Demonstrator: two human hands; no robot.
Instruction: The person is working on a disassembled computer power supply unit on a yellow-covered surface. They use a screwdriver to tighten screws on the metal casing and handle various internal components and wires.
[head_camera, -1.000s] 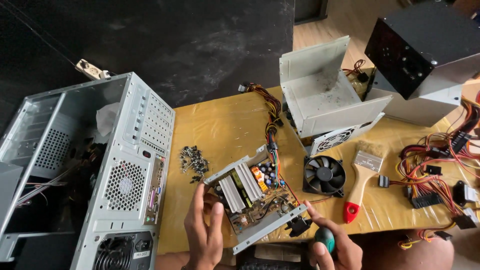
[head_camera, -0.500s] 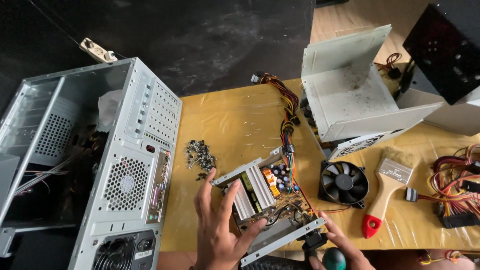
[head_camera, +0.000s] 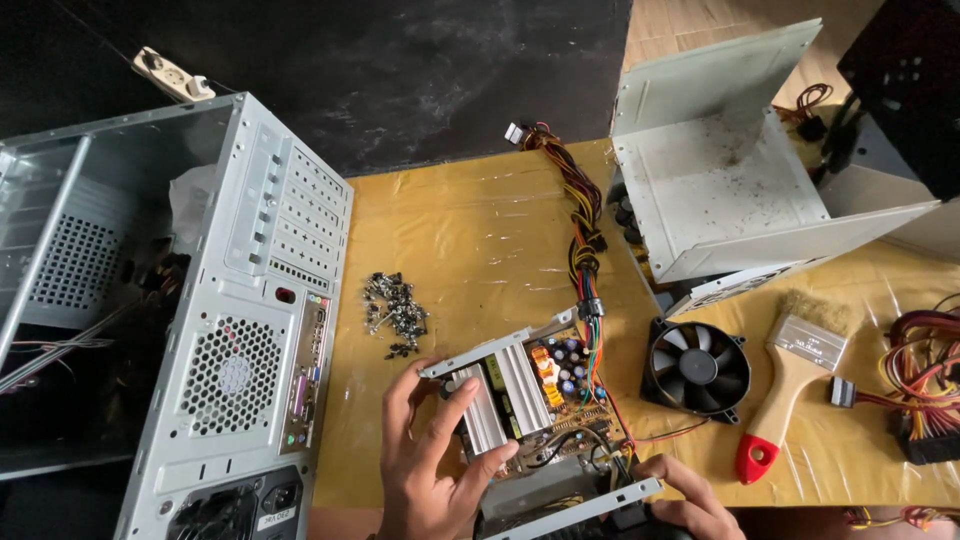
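Note:
An opened power supply unit (head_camera: 530, 410) lies near the table's front edge, its circuit board with silver heat sinks and capacitors exposed. My left hand (head_camera: 425, 465) grips its left side, fingers over a heat sink. My right hand (head_camera: 685, 500) holds the unit's lower right corner at the metal frame; whether a tool is still in that hand is hidden. A bundle of coloured wires (head_camera: 580, 215) runs from the board toward the back of the table. A black fan (head_camera: 697, 367) lies to the right, wired to the board.
An open grey computer case (head_camera: 200, 330) stands at the left. A pile of small screws (head_camera: 395, 312) lies beside it. A grey metal cover (head_camera: 730, 190) sits at the back right, a paintbrush with a red-tipped handle (head_camera: 790, 385) and more cables (head_camera: 920, 385) at the right.
The view has shifted closer and rightward. My left hand has closed over the heat sink side of the unit. My right hand has moved onto the lower right corner; the green-handled tool is out of sight.

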